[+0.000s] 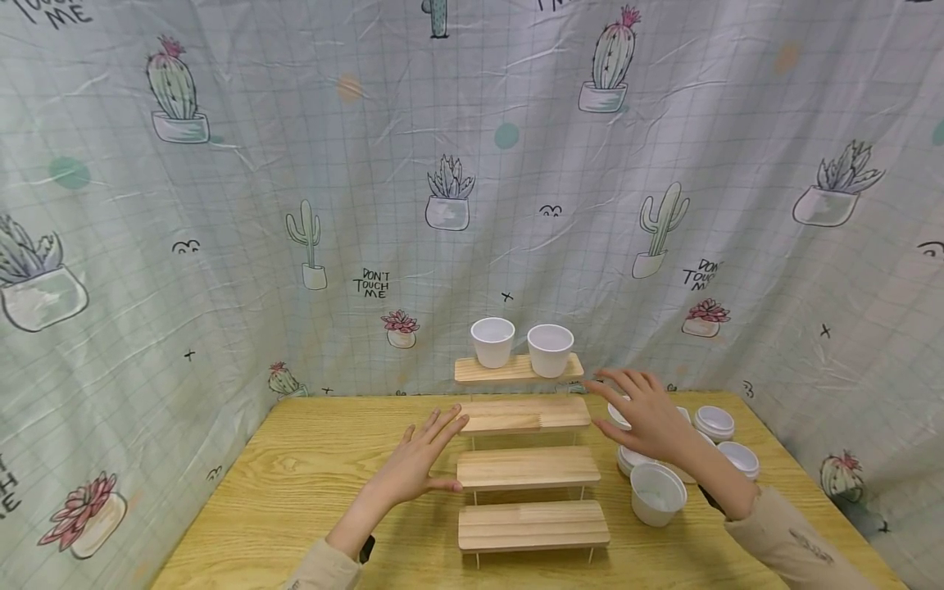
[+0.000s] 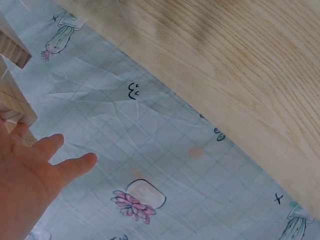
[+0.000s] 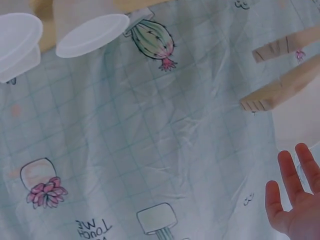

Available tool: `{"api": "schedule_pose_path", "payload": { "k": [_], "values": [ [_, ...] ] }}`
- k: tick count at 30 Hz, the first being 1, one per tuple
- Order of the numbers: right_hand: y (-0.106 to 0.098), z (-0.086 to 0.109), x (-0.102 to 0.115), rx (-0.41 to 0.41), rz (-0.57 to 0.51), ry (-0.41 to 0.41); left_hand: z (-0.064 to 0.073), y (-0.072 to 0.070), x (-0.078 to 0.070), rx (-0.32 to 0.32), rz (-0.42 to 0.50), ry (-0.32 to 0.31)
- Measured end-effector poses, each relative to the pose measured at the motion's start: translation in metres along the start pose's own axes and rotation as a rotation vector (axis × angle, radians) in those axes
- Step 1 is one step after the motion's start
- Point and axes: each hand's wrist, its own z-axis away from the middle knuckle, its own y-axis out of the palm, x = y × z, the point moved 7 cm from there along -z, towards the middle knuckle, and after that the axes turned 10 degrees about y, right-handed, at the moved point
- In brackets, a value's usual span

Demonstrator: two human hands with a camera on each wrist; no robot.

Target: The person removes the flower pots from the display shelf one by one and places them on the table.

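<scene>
A four-step wooden display rack (image 1: pixel 527 469) stands on the table, two white pots (image 1: pixel 492 344) side by side on its top board. My left hand (image 1: pixel 415 465) is at the rack's left side with fingers extended. Its fingertips reach the end of the second board from the top; contact is hard to tell. On the other side, my right hand (image 1: pixel 652 419) hovers over a group of white pots, fingers spread towards the rack and holding nothing. In the right wrist view this hand (image 3: pixel 297 207) shows relaxed fingers below the board ends (image 3: pixel 265 102).
Right of the rack, several white pots and tubs stand close together, among them a translucent tub (image 1: pixel 658 496) in front and a white tub (image 1: pixel 714 422) farther back. A cactus-print curtain (image 1: pixel 509 205) encloses the wooden table (image 1: pixel 317 467) at the back and sides.
</scene>
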Motion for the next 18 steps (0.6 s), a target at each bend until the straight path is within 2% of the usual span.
{"api": "schedule_pose_path", "payload": {
  "k": [8, 18],
  "values": [
    [-0.003, -0.025, 0.005, -0.052, 0.006, -0.005, 0.0, 0.001, 0.001, 0.002, -0.006, -0.005],
    [0.001, -0.049, 0.012, -0.04, -0.018, 0.01, 0.0, 0.001, 0.001, 0.002, -0.004, -0.004]
  ]
}}
